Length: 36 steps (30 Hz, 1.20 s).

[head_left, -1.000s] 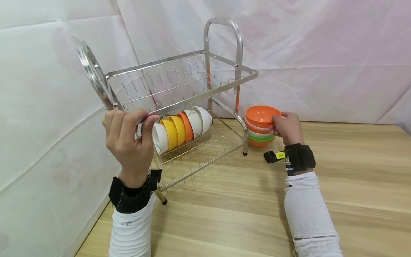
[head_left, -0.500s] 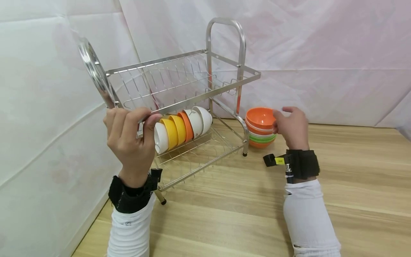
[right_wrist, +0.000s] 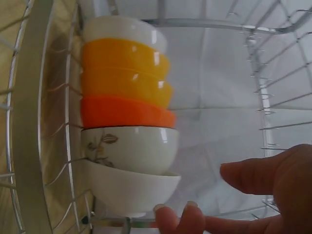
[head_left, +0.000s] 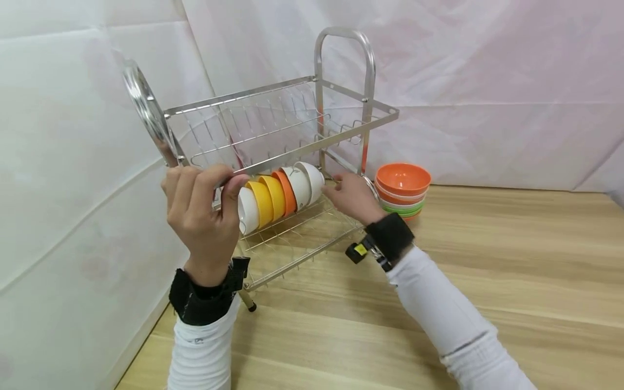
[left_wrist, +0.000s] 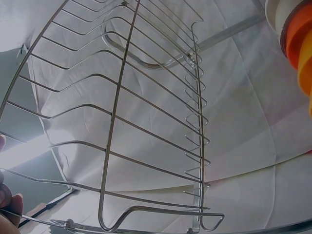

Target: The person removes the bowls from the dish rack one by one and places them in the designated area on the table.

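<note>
My left hand (head_left: 200, 222) grips the front rail of the upper shelf of a two-tier metal dish rack (head_left: 312, 147), near its left end. On the lower tier, several bowls stand on edge in a row: white, two yellow, orange, a white one with a leaf pattern (right_wrist: 146, 148), and a plain white bowl (right_wrist: 131, 190) at the right end. Just beside that last bowl is my right hand (head_left: 353, 197). Its thumb (right_wrist: 248, 175) and fingers are spread apart with nothing between them, the fingertips close to the bowl's base.
A stack of orange, white and green bowls (head_left: 403, 181) stands on the wooden table (head_left: 512, 260), right of the rack. Pale fabric (head_left: 487, 81) hangs behind. The rack's upper shelf and right-side frame surround the right hand's space.
My right hand has left the rim of the top orange bowl in the stack and moved left to the end of the bowl row. My left hand keeps its grip on the rail.
</note>
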{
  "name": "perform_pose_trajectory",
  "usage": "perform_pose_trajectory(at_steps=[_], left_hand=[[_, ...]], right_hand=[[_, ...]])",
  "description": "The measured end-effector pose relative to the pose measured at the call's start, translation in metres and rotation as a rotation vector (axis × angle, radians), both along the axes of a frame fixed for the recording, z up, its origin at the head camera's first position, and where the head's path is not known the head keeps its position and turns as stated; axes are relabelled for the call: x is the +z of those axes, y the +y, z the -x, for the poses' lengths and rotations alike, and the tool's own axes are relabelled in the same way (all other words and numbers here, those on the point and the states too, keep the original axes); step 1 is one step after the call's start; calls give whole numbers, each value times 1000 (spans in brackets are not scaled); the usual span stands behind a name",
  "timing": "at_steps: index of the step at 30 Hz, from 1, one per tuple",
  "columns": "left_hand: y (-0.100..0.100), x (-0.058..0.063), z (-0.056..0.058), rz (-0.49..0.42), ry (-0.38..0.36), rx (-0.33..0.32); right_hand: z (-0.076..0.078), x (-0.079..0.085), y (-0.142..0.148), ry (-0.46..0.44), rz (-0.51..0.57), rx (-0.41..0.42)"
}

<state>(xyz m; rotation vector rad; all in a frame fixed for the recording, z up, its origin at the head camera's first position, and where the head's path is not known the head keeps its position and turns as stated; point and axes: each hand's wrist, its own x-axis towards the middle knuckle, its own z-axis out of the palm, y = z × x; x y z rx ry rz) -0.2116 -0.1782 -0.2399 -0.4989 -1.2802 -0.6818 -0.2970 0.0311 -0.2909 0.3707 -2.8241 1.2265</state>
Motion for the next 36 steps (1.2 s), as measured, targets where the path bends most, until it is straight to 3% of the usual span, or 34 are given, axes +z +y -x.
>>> perform_pose_trajectory(at_steps=[4, 7, 13, 23, 36], left_hand=[[0, 0, -1, 0, 4, 2], [1, 1, -1, 8, 8, -4], [5, 2, -3, 12, 5, -3], [10, 3, -6, 27, 6, -12], [8, 1, -5, 43, 2, -9]], right_hand=[[24, -2, -19, 68, -133, 10], [37, -2, -24, 71, -195, 9], [54, -4, -27, 59, -238, 29], [65, -13, -28, -58, -88, 101], [74, -28, -32, -52, -188, 133]])
